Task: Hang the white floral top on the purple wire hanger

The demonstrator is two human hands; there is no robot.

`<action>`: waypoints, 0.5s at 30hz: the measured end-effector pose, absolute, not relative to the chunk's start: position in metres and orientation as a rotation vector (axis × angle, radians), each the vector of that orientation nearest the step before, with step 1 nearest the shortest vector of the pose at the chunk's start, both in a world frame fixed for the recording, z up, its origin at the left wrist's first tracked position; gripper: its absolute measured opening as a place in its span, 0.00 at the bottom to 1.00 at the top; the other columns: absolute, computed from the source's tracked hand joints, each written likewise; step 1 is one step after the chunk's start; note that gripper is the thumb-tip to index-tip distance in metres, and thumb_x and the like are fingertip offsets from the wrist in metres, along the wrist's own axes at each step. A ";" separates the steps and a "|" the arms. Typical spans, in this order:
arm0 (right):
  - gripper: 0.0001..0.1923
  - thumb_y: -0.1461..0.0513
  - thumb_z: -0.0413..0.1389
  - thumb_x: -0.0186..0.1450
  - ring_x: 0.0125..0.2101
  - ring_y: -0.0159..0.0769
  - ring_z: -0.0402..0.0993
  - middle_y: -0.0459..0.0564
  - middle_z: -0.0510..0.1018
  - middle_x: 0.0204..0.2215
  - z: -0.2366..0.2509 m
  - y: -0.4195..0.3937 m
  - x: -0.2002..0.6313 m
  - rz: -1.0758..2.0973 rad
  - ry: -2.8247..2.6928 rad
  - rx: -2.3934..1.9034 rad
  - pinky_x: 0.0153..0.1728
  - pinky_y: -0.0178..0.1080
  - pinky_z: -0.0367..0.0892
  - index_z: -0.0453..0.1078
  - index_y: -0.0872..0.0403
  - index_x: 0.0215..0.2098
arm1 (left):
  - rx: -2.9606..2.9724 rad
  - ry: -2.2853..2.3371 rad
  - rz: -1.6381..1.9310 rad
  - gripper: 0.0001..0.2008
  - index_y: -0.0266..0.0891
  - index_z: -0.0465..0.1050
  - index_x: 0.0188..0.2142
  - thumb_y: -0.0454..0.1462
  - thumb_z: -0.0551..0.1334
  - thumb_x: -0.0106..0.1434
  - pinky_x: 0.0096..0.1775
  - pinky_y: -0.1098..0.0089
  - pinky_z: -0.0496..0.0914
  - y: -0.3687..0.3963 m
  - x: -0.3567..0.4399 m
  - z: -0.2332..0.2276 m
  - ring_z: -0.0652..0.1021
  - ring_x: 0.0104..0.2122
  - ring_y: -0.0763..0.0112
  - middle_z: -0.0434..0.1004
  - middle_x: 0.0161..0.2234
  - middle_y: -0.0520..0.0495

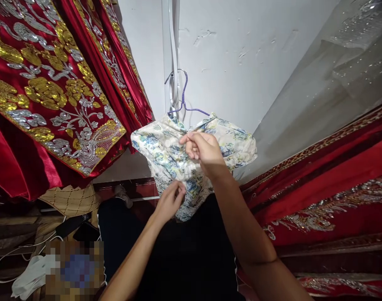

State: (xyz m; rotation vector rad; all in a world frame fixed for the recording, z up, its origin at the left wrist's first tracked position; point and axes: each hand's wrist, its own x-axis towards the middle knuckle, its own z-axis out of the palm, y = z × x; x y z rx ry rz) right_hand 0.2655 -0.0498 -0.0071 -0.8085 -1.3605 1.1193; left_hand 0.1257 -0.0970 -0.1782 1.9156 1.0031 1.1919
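Observation:
A short-sleeved floral blouse (166, 144), white with blue, green and yellow print, hangs on a purple wire hanger (185, 94). At the blouse's front just below the collar is my right hand (205, 148), its thumb and forefinger pinched together at the front edge and its other fingers curled. Lower down on the front, my left hand (173, 197) is closed, with its fingertips pinching the cloth. Whether a button lies between the fingers of either hand is hidden. The blouse's hem falls near my dark-clothed lap.
The hanger hooks onto a pale strap (174, 46) along the wall (241, 62). Red garments with gold and silver embroidery (49, 90) hang at left. More red beaded cloth (319, 200) and a sheer sparkling fabric (350, 54) stand at right. A white cable (21, 248) lies lower left.

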 end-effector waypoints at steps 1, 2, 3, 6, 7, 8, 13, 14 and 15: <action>0.15 0.59 0.51 0.68 0.14 0.24 0.54 0.40 0.66 0.13 -0.013 -0.053 0.265 1.094 -1.376 -0.821 0.18 0.30 0.52 0.75 0.56 0.29 | 1.915 0.977 1.300 0.07 0.40 0.70 0.46 0.38 0.57 0.72 0.41 0.69 0.69 -0.088 0.123 -0.157 0.74 0.36 0.69 0.74 0.37 0.48; 0.15 0.59 0.51 0.68 0.14 0.24 0.55 0.40 0.65 0.12 -0.016 -0.057 0.264 1.064 -1.393 -0.830 0.19 0.30 0.53 0.74 0.55 0.28 | 1.905 0.966 1.439 0.11 0.41 0.68 0.52 0.38 0.57 0.72 0.41 0.69 0.69 -0.080 0.120 -0.135 0.75 0.36 0.69 0.74 0.37 0.48; 0.15 0.59 0.51 0.67 0.14 0.25 0.55 0.40 0.64 0.12 -0.017 -0.060 0.264 1.039 -1.413 -0.834 0.19 0.31 0.53 0.74 0.55 0.27 | 1.905 0.971 1.571 0.15 0.42 0.66 0.57 0.38 0.58 0.72 0.40 0.70 0.69 -0.071 0.118 -0.111 0.75 0.36 0.70 0.75 0.37 0.49; 0.14 0.60 0.50 0.66 0.15 0.26 0.55 0.40 0.62 0.11 -0.013 -0.065 0.264 0.984 -1.472 -0.831 0.20 0.31 0.53 0.72 0.54 0.25 | 2.138 0.971 1.736 0.16 0.42 0.69 0.58 0.38 0.58 0.72 0.42 0.69 0.69 -0.051 0.114 -0.049 0.75 0.38 0.71 0.76 0.42 0.47; 0.14 0.60 0.50 0.66 0.15 0.26 0.55 0.40 0.62 0.11 -0.011 -0.064 0.265 0.972 -1.479 -0.825 0.20 0.31 0.53 0.72 0.54 0.25 | 2.236 0.964 1.725 0.12 0.41 0.73 0.52 0.38 0.58 0.72 0.41 0.70 0.69 -0.048 0.113 -0.034 0.75 0.37 0.71 0.77 0.40 0.48; 0.14 0.60 0.51 0.66 0.15 0.25 0.54 0.40 0.62 0.11 -0.011 -0.063 0.265 0.960 -1.473 -0.817 0.20 0.32 0.52 0.72 0.54 0.24 | 2.321 0.961 1.705 0.09 0.39 0.75 0.47 0.38 0.58 0.72 0.39 0.70 0.68 -0.045 0.114 -0.023 0.75 0.35 0.71 0.77 0.38 0.48; 0.16 0.58 0.53 0.64 0.14 0.25 0.51 0.40 0.59 0.09 -0.038 -0.045 0.264 0.962 -1.355 -0.868 0.19 0.34 0.49 0.69 0.54 0.20 | 2.490 0.979 1.695 0.08 0.37 0.73 0.35 0.37 0.60 0.71 0.35 0.71 0.65 -0.046 0.115 -0.014 0.72 0.30 0.74 0.74 0.30 0.51; 0.16 0.58 0.54 0.64 0.14 0.26 0.50 0.40 0.59 0.09 -0.049 -0.042 0.263 0.977 -1.340 -0.904 0.19 0.34 0.48 0.69 0.54 0.19 | 2.483 1.002 1.730 0.08 0.37 0.73 0.34 0.37 0.60 0.71 0.35 0.71 0.65 -0.047 0.114 -0.015 0.72 0.30 0.74 0.73 0.29 0.51; 0.15 0.58 0.54 0.63 0.14 0.26 0.50 0.40 0.59 0.10 -0.061 -0.039 0.262 0.995 -1.326 -0.945 0.19 0.35 0.47 0.69 0.54 0.19 | 2.455 1.035 1.794 0.08 0.37 0.73 0.34 0.37 0.61 0.71 0.35 0.71 0.65 -0.047 0.111 -0.016 0.72 0.30 0.74 0.73 0.29 0.52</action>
